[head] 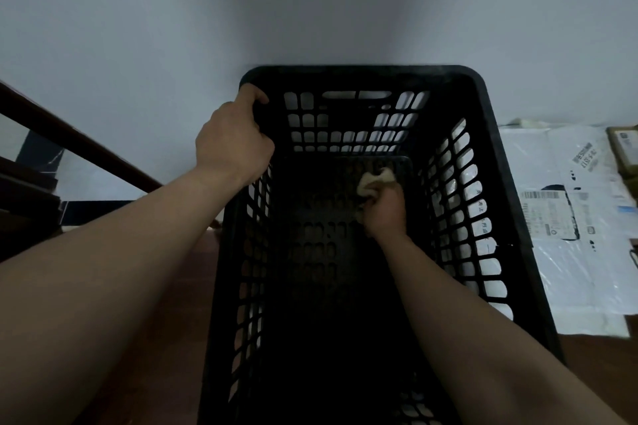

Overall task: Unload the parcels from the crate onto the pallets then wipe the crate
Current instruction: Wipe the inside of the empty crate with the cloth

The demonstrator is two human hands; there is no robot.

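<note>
Head camera looks straight down into a tall black slotted plastic crate (362,72), open top facing up, its long axis running away from the person toward the pale wall, far end just short of it. Down inside, on the dark perforated bottom near the far end, sits a pale crumpled cloth (374,179), and that is all the shadowed interior shows. Right hand (385,209) is deep in the crate, fingers curled tight around the cloth, pressing it to the bottom. Left hand (233,143) is up at the far-left corner, fingers wrapped over the rim in a firm grip. White plastic mailer parcels (569,217) with printed labels lie flat just beside the crate's right wall, a brown parcel (625,148) beyond them.
</note>
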